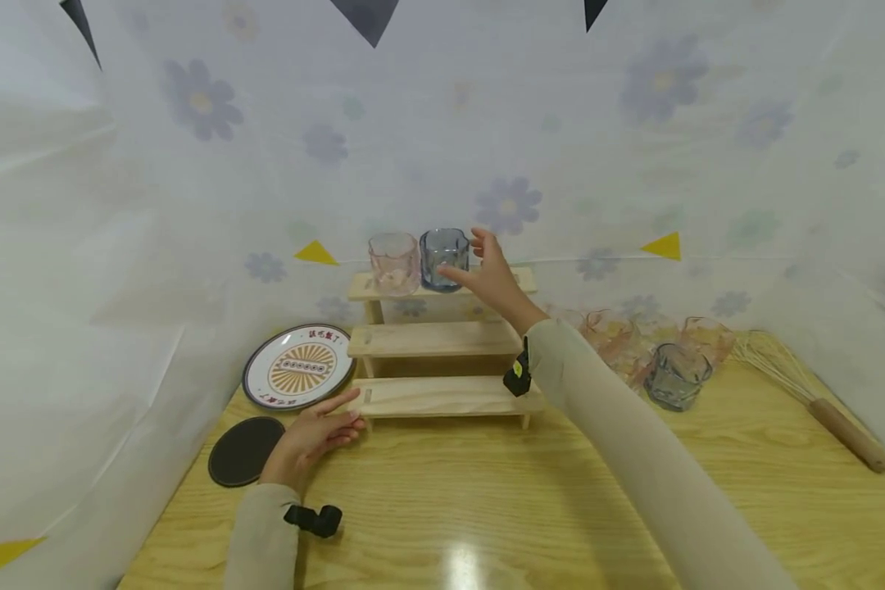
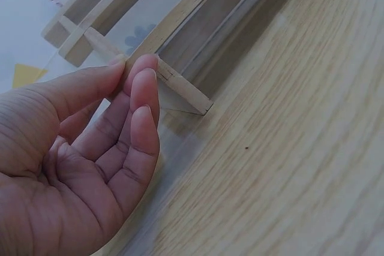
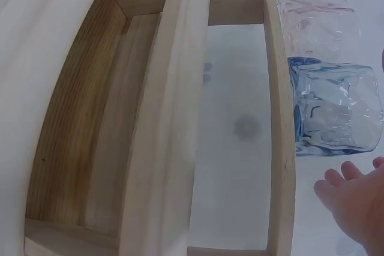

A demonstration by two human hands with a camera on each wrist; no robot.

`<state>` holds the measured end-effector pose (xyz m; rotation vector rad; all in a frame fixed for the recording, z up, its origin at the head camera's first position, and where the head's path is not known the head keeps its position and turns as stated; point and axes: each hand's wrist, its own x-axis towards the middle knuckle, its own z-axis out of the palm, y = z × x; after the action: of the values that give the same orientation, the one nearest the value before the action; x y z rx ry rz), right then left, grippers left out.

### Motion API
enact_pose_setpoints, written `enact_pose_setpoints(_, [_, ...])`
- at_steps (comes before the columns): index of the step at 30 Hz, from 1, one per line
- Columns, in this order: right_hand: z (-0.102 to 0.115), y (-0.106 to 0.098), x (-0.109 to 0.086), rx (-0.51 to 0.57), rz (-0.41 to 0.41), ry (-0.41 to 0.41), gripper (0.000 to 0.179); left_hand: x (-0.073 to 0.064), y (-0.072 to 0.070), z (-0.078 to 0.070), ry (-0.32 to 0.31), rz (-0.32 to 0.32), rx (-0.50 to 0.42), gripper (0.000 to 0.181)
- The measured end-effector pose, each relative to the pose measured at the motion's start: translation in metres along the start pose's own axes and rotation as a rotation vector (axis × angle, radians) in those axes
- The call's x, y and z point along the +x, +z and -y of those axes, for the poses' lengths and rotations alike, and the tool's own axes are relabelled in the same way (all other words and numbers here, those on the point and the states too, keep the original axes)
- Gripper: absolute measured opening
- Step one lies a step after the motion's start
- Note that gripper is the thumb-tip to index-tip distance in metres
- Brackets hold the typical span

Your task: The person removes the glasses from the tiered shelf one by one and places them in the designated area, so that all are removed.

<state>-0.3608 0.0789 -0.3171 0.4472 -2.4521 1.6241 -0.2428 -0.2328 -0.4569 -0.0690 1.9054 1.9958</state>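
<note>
A three-tier wooden rack (image 1: 442, 397) stands against the backdrop. My left hand (image 1: 313, 438) is at the left end of its lowest step; in the left wrist view, thumb and fingers pinch that end of the wood. On the top step a blue glass (image 1: 437, 246) stands upright, right beside a pink glass (image 1: 393, 262). My right hand (image 1: 496, 274) is at the blue glass, fingers spread, the thumb in front of it in the head view. In the right wrist view a gap shows between the visible fingertips (image 3: 326, 191) and the blue glass.
A patterned plate (image 1: 298, 366) leans left of the rack, with a dark round coaster (image 1: 245, 452) before it. To the right are several pink glasses (image 1: 610, 332), a grey-blue glass (image 1: 677, 377) and a whisk (image 1: 848, 430) with a wooden handle. A flowered cloth hangs behind.
</note>
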Motion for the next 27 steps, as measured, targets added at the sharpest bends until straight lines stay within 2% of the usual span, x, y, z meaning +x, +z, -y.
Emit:
enact_pose_setpoints(6, [0.004,0.007,0.009,0.005,0.013,0.017,0.102,0.002,0.001,-0.001,-0.001,-0.013,0.0,0.059])
enact_pose_setpoints(14, [0.007,0.011,0.015,0.016,0.021,0.1,0.108,0.004,0.003,0.002,-0.001,-0.017,0.021,0.059])
enact_pose_setpoints(27, [0.006,0.012,0.011,0.059,-0.015,0.088,0.085,0.001,0.0,0.0,0.002,0.006,0.023,0.059])
